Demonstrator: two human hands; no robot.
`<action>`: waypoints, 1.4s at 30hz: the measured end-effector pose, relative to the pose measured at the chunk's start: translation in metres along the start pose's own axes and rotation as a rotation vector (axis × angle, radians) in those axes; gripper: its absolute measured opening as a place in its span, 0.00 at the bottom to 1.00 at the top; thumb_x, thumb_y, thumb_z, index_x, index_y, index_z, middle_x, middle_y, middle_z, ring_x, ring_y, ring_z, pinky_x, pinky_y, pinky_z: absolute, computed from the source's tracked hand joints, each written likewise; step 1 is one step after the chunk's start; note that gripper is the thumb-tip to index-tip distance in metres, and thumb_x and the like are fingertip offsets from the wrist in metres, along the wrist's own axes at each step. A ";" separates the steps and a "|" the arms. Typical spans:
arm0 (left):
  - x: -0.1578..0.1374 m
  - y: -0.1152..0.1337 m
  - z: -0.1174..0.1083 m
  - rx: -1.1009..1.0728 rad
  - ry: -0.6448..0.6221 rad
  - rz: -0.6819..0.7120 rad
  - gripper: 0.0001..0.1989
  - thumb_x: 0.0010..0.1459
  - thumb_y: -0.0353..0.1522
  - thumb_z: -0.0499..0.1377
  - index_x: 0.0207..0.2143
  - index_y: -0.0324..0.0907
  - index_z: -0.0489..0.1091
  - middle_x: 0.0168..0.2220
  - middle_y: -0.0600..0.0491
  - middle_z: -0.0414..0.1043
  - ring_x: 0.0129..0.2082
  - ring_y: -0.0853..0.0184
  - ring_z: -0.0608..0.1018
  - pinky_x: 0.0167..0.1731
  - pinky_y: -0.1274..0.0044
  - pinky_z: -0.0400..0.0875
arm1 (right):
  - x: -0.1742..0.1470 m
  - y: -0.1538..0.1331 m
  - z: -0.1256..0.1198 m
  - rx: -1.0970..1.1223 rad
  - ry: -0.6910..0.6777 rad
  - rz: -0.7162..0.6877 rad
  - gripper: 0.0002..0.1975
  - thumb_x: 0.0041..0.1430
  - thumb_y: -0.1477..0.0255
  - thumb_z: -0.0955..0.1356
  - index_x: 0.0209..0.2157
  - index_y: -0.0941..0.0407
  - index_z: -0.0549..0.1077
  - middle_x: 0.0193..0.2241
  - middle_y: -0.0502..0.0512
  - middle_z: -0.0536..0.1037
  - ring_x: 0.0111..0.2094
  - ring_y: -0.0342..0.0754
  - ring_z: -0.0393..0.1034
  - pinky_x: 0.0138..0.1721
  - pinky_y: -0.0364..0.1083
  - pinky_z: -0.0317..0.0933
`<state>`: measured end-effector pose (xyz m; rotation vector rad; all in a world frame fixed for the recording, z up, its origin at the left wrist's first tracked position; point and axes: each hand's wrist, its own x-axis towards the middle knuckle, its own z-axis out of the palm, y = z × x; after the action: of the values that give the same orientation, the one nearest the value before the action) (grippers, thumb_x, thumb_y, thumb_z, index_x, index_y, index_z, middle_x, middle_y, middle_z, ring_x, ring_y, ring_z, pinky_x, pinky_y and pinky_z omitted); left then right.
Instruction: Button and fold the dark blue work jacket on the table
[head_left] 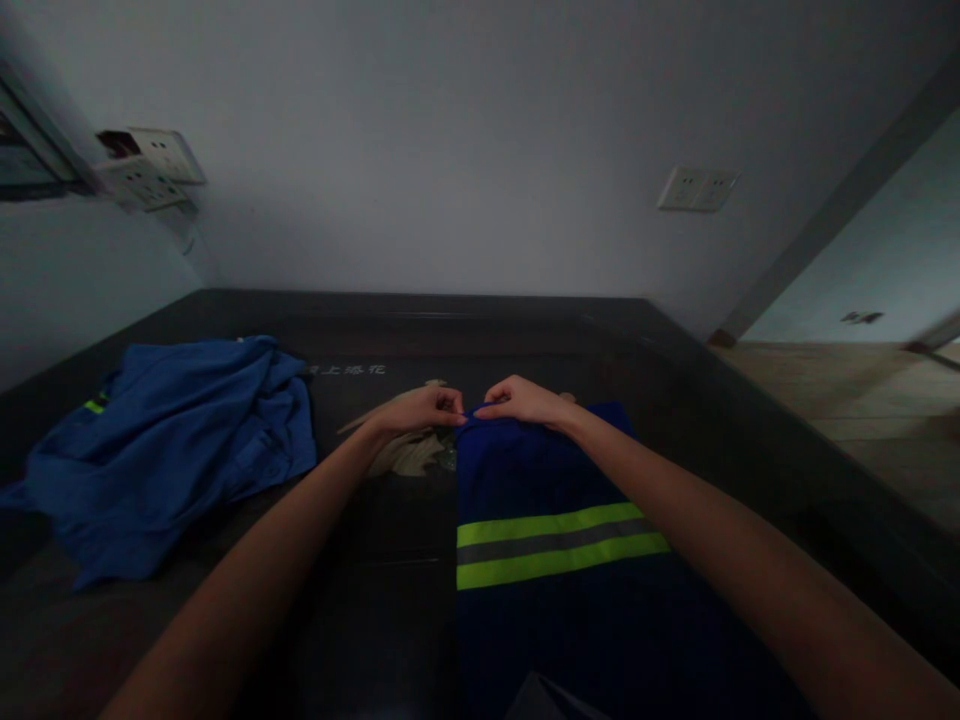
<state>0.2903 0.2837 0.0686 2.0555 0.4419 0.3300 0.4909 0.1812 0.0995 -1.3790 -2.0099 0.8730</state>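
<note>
A dark blue garment (540, 470) lies flat on the dark table (405, 625), with a yellow-green and grey reflective band (559, 545) running across it. At its far left corner, my left hand (427, 408) pinches the cloth edge between thumb and fingers. Right beside it, my right hand (529, 402) is closed on the same far edge, its thumb and fingers pressed together. The right forearm passes over the garment's right side and hides part of it. What kind of garment it is cannot be told.
A crumpled lighter blue garment (195, 430) with a bit of yellow-green band rests on the table's left. Pale printed characters and a beige pattern (409, 455) mark the tabletop. Wall sockets (697, 189) are set in the wall behind; more sockets (154, 165) are at left.
</note>
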 end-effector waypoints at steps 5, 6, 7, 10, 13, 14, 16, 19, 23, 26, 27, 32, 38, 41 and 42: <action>-0.002 0.011 0.002 0.046 -0.068 0.017 0.12 0.54 0.39 0.58 0.33 0.38 0.69 0.27 0.57 0.64 0.28 0.74 0.65 0.28 0.81 0.58 | 0.000 0.003 0.004 -0.007 0.037 0.003 0.21 0.47 0.54 0.69 0.20 0.58 0.66 0.17 0.43 0.59 0.21 0.39 0.50 0.25 0.42 0.43; -0.002 0.012 0.002 0.056 -0.076 0.020 0.13 0.55 0.40 0.57 0.33 0.38 0.70 0.27 0.57 0.63 0.27 0.74 0.64 0.28 0.81 0.57 | 0.001 0.004 0.005 -0.001 0.050 0.008 0.21 0.46 0.53 0.69 0.20 0.58 0.67 0.17 0.44 0.59 0.21 0.39 0.50 0.25 0.42 0.43; -0.001 0.012 0.002 0.059 -0.077 0.019 0.14 0.55 0.41 0.57 0.32 0.38 0.69 0.26 0.57 0.62 0.26 0.74 0.63 0.27 0.81 0.56 | 0.001 0.005 0.007 0.006 0.066 0.012 0.22 0.46 0.52 0.69 0.21 0.58 0.67 0.17 0.44 0.60 0.22 0.39 0.51 0.25 0.42 0.44; 0.001 0.008 0.000 0.048 -0.063 -0.004 0.14 0.53 0.41 0.58 0.30 0.38 0.69 0.23 0.58 0.61 0.24 0.75 0.62 0.24 0.81 0.54 | 0.003 0.008 0.011 0.023 0.114 0.006 0.24 0.45 0.50 0.69 0.22 0.59 0.69 0.19 0.45 0.63 0.23 0.40 0.55 0.26 0.41 0.46; 0.003 0.003 -0.001 0.085 -0.068 -0.022 0.14 0.51 0.41 0.60 0.30 0.38 0.69 0.23 0.58 0.62 0.24 0.74 0.63 0.25 0.81 0.55 | 0.002 0.013 0.018 -0.080 0.180 -0.024 0.23 0.49 0.51 0.68 0.24 0.59 0.70 0.21 0.48 0.67 0.25 0.41 0.59 0.28 0.42 0.48; 0.003 0.002 -0.001 0.106 -0.070 -0.019 0.13 0.51 0.40 0.60 0.29 0.38 0.69 0.23 0.58 0.63 0.24 0.74 0.63 0.25 0.81 0.56 | 0.001 0.014 0.021 -0.158 0.214 -0.032 0.22 0.51 0.52 0.68 0.25 0.59 0.71 0.22 0.49 0.68 0.26 0.42 0.60 0.29 0.42 0.48; 0.005 0.003 0.002 0.159 -0.073 -0.006 0.12 0.50 0.40 0.60 0.27 0.38 0.69 0.23 0.58 0.62 0.23 0.74 0.63 0.25 0.81 0.56 | -0.002 0.018 0.027 -0.355 0.294 -0.065 0.20 0.55 0.54 0.66 0.28 0.58 0.72 0.25 0.52 0.70 0.30 0.44 0.62 0.31 0.42 0.50; 0.009 0.006 0.010 0.254 -0.025 0.004 0.13 0.52 0.40 0.58 0.25 0.39 0.68 0.23 0.58 0.63 0.23 0.74 0.63 0.24 0.81 0.57 | -0.010 0.019 0.032 -0.603 0.361 -0.170 0.18 0.62 0.57 0.62 0.33 0.58 0.72 0.31 0.56 0.72 0.36 0.48 0.63 0.38 0.45 0.52; 0.011 0.010 0.014 0.353 0.135 -0.016 0.11 0.51 0.39 0.59 0.28 0.39 0.68 0.23 0.57 0.65 0.23 0.72 0.66 0.24 0.81 0.58 | -0.034 0.011 0.020 -0.636 0.486 -0.252 0.15 0.64 0.61 0.60 0.38 0.57 0.71 0.35 0.57 0.73 0.41 0.50 0.64 0.44 0.47 0.54; 0.008 0.023 0.009 0.475 0.249 -0.010 0.10 0.49 0.35 0.60 0.33 0.39 0.69 0.28 0.55 0.70 0.27 0.70 0.70 0.27 0.80 0.62 | -0.072 0.007 0.003 -0.564 0.645 -0.224 0.12 0.64 0.65 0.61 0.40 0.57 0.71 0.37 0.57 0.73 0.43 0.51 0.65 0.46 0.48 0.57; 0.006 0.031 0.009 0.545 0.293 0.000 0.10 0.49 0.34 0.60 0.34 0.39 0.69 0.30 0.53 0.71 0.28 0.69 0.70 0.28 0.79 0.63 | -0.088 0.008 -0.002 -0.550 0.688 -0.208 0.12 0.64 0.65 0.61 0.41 0.57 0.71 0.38 0.58 0.73 0.44 0.51 0.65 0.47 0.48 0.58; -0.008 0.070 0.057 0.864 0.389 0.135 0.11 0.57 0.32 0.53 0.41 0.39 0.69 0.42 0.47 0.72 0.44 0.62 0.73 0.46 0.71 0.66 | -0.166 0.040 0.006 -0.577 0.746 -0.055 0.19 0.65 0.61 0.58 0.50 0.55 0.68 0.49 0.60 0.70 0.53 0.53 0.63 0.54 0.53 0.57; -0.019 0.059 0.150 1.113 0.330 0.107 0.31 0.60 0.42 0.52 0.62 0.40 0.52 0.65 0.43 0.50 0.65 0.56 0.52 0.62 0.59 0.46 | -0.176 0.081 0.026 -0.780 0.480 0.042 0.38 0.62 0.49 0.55 0.62 0.64 0.56 0.63 0.68 0.54 0.64 0.57 0.44 0.62 0.57 0.44; -0.018 0.043 0.158 1.143 0.299 0.019 0.32 0.62 0.46 0.48 0.64 0.41 0.49 0.66 0.43 0.44 0.66 0.56 0.47 0.62 0.59 0.45 | -0.169 0.095 0.019 -0.823 0.394 0.082 0.40 0.62 0.48 0.52 0.63 0.64 0.53 0.63 0.67 0.51 0.65 0.56 0.42 0.63 0.58 0.41; -0.017 0.040 0.157 1.141 0.287 -0.002 0.33 0.62 0.47 0.46 0.64 0.42 0.48 0.66 0.44 0.43 0.66 0.56 0.47 0.62 0.60 0.45 | -0.169 0.100 0.016 -0.819 0.390 0.101 0.40 0.62 0.48 0.51 0.63 0.63 0.52 0.64 0.66 0.51 0.65 0.55 0.42 0.63 0.58 0.41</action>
<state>0.3458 0.1368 0.0251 3.1202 0.9586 0.4261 0.5926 0.0454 0.0002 -1.8939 -2.0560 -0.2490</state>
